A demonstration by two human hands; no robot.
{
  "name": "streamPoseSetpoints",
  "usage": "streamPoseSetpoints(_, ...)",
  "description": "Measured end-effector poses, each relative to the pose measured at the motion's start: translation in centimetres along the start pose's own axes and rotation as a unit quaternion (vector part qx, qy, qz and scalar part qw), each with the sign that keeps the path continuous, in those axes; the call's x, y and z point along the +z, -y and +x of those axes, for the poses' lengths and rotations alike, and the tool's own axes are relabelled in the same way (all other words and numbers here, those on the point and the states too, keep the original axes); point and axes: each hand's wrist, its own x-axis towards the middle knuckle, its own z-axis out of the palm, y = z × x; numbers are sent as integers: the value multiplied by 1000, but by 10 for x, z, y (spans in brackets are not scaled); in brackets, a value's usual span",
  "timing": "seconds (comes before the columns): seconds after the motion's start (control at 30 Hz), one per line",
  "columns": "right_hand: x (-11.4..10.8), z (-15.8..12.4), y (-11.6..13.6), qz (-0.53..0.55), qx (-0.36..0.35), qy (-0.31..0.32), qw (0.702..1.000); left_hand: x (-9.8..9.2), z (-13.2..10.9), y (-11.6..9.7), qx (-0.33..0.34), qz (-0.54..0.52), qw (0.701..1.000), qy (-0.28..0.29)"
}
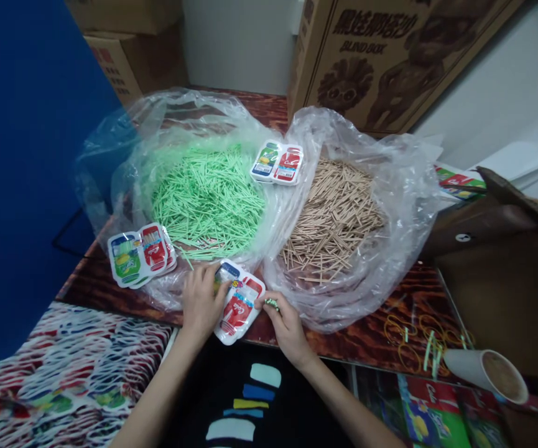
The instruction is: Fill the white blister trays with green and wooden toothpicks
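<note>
My left hand [202, 300] is closed on the left side of a small printed packet [241, 311] with a red cola picture, tilted at the table's front edge. At the packet's right side is my right hand [286, 325], fingers curled round a small bundle of pale green sticks [272, 303], their ends showing. Just behind the hands lies a heap of light green sticks [208, 199] in a clear plastic bag [166, 109]. Brown sticks [331, 218] fill a second clear bag [403, 205] to the right.
Similar packets lie at the left [131, 258] and between the bags [278, 163]. A paper cup [487, 373] rests on its side near rubber bands [408, 358]. Many stacked packets [40, 373] stand front left. A large carton [380, 68] is behind; an open cardboard box [506, 280] is right.
</note>
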Motion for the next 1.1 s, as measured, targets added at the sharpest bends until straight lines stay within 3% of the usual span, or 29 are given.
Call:
streamPoseSetpoints(0.17, 2, -4, -5, 51, 16, -32, 998, 7, 1, 5, -38, -62, 997, -5)
streamPoseSetpoints(0.4, 0, -15, -7, 28, 9, 0, 1000, 6, 0, 4, -88, -118, 989, -28)
streamPoseSetpoints(0.57, -3, -13, -3, 28, -6, 10, 1000, 4, -1, 3, -77, -92, 992, -43)
streamPoseSetpoints(0.83, -7, -9, 3, 27, 3, 8, 1000, -2, -6, 12, -38, -14, 999, -16)
streamPoseSetpoints(1.1, -14, 27, 17, 11, -29, 9, 999, 2, -8, 12, -40, -55, 992, -103)
